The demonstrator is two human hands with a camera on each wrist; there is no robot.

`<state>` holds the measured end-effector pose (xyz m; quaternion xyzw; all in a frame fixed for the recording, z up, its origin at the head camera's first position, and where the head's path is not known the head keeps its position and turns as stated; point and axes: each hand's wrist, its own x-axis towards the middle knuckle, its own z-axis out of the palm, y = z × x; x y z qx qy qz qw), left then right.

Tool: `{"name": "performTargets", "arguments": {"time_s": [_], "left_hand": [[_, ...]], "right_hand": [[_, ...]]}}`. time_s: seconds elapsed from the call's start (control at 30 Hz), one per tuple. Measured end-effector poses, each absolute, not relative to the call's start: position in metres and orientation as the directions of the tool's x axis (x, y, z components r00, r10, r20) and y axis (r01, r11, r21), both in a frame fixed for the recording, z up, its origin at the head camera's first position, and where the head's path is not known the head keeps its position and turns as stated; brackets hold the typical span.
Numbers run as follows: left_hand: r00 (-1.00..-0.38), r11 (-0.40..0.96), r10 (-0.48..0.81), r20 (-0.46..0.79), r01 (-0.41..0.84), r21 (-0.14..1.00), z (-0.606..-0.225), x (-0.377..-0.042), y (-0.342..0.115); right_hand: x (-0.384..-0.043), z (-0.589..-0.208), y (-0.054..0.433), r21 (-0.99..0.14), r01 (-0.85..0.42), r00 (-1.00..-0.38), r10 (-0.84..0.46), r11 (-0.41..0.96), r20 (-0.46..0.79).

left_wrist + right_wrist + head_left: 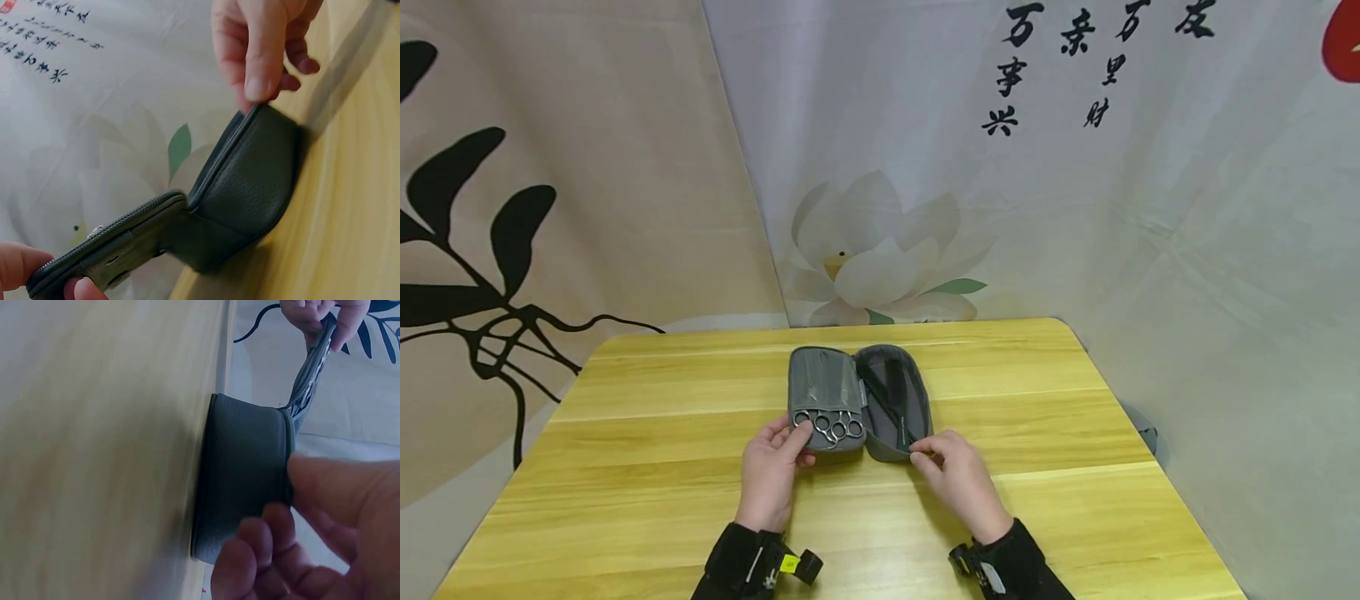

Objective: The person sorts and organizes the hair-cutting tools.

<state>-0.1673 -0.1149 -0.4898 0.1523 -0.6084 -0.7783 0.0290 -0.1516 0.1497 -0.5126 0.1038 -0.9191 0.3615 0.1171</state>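
A dark grey zip case (887,451) lies unfolded on the wooden table. Its left flap (820,367) has a pocket holding several scissors (838,430), their silver finger rings showing below it. My left hand (772,467) grips that flap at its lower left corner, thumb on top, and the left wrist view shows the flap lifted at a slant. In the deeper right half rests a black comb-like tool (895,387), partly in shadow. My right hand (958,479) pinches the rim of this half at its near right corner, thumb and forefinger on the edge.
The yellow wooden table (662,467) has rounded far corners. Behind it hangs a pale cloth (880,100) printed with a lotus, dark leaves and black characters. Black bands with small cameras (790,563) sit on both wrists.
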Motion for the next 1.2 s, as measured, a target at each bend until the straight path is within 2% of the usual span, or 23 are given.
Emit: {"name": "performTargets", "arguments": {"time_s": [0.17, 0.33, 0.43, 0.57, 0.7, 0.8, 1.2], "left_hand": [[-0.946, -0.204, -0.291, -0.143, -0.085, 0.975, -0.485, -0.169, -0.125], [-0.934, -0.093, -0.354, -0.044, -0.011, 0.996, -0.475, -0.169, -0.137], [-0.921, 0.078, -0.387, 0.057, 0.028, 0.997, -0.467, -0.166, -0.144], [-0.888, 0.343, -0.396, 0.236, 0.095, 0.935, -0.460, -0.162, -0.147], [-0.853, 0.510, -0.339, 0.396, 0.187, 0.840, -0.456, -0.158, -0.141], [-0.829, 0.582, -0.287, 0.481, 0.248, 0.775, -0.452, -0.158, -0.137], [-0.783, 0.734, -0.056, 0.620, 0.389, 0.557, -0.442, -0.159, -0.113]], "right_hand": [[-0.149, -0.514, 0.144, -0.679, -0.309, -0.951, -0.196, 0.665, 0.240], [-0.146, -0.513, 0.140, -0.723, -0.363, -0.922, -0.341, 0.587, 0.186], [-0.143, -0.513, 0.138, -0.729, -0.386, -0.903, -0.395, 0.565, 0.172], [-0.142, -0.514, 0.138, -0.725, -0.388, -0.904, -0.389, 0.570, 0.179], [-0.142, -0.516, 0.138, -0.734, -0.383, -0.906, -0.385, 0.561, 0.177], [-0.142, -0.516, 0.138, -0.736, -0.381, -0.905, -0.388, 0.560, 0.173], [-0.142, -0.515, 0.138, -0.754, -0.360, -0.910, -0.386, 0.549, 0.153]]}}
